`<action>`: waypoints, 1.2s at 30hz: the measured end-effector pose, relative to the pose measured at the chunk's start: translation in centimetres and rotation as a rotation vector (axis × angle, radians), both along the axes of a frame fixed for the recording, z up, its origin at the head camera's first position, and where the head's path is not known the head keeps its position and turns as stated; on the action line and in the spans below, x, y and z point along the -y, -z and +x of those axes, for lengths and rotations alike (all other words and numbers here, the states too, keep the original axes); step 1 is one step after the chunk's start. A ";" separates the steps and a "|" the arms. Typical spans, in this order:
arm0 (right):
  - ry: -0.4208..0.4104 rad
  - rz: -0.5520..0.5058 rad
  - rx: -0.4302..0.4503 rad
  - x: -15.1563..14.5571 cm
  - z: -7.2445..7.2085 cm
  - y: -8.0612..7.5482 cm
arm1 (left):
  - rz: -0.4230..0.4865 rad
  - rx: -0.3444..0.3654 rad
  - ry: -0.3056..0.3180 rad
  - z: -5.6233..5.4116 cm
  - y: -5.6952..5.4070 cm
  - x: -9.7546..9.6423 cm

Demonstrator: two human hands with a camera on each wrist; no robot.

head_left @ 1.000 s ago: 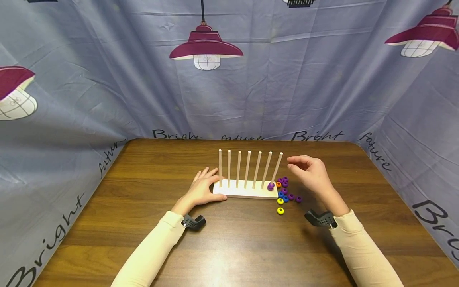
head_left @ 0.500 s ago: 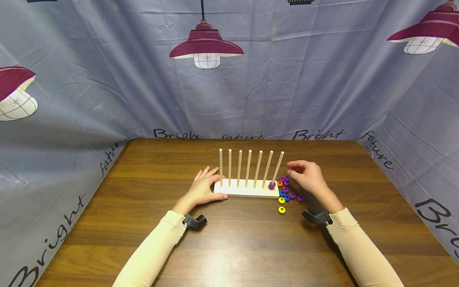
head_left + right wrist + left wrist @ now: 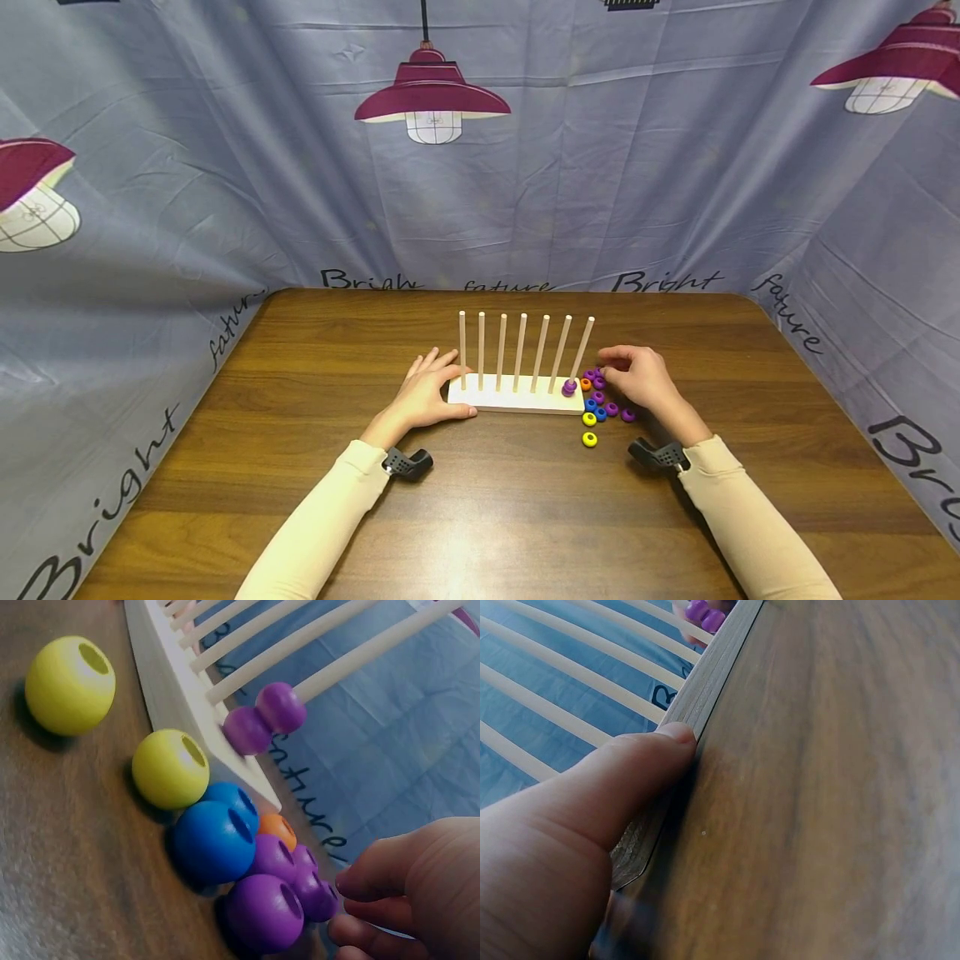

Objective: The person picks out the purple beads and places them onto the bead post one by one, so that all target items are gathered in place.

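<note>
A pale wooden peg rack (image 3: 516,400) with a row of upright pegs stands mid-table. Two purple beads (image 3: 569,388) are stacked on its rightmost peg. My left hand (image 3: 426,395) grips the rack's left end, its thumb (image 3: 630,776) along the front edge and the other fingers spread behind. Loose purple beads (image 3: 266,911), blue beads (image 3: 214,841), an orange bead (image 3: 278,829) and yellow beads (image 3: 71,686) lie by the rack's right end. My right hand (image 3: 645,383) is beside the farthest purple beads, fingertips close to one, with no bead visibly held.
The brown wooden table (image 3: 480,500) extends around the rack on all sides. A grey-blue curtain (image 3: 480,200) with printed lamps and lettering hangs behind and at both sides. Each wrist carries a black camera mount (image 3: 408,463).
My right hand has come down and slightly left, from beside the tall right peg to the far purple beads. The left hand stays on the rack.
</note>
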State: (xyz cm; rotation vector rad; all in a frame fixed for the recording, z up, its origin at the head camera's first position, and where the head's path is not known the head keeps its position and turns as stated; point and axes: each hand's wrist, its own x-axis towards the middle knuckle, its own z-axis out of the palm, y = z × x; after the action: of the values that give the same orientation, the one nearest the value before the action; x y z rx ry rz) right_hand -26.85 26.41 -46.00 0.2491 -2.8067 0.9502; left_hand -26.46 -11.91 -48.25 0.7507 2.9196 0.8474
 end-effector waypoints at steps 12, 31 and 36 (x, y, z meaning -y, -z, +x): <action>-0.049 0.026 0.052 -0.1 -0.3 0.3 | -0.007 0.014 -0.002 0.0 -0.1 0.1; -0.097 0.041 0.041 -0.2 -0.2 0.5 | -0.008 0.014 -0.007 0.1 -0.2 0.0; -0.092 0.036 0.038 -0.3 -0.2 0.5 | -0.014 0.026 -0.006 0.2 -0.2 0.0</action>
State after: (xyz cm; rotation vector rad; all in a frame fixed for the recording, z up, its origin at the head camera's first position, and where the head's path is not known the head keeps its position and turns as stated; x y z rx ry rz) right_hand -27.09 26.74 -46.52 0.3718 -2.8714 0.9340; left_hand -26.31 -11.95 -48.02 0.7253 2.9031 0.8304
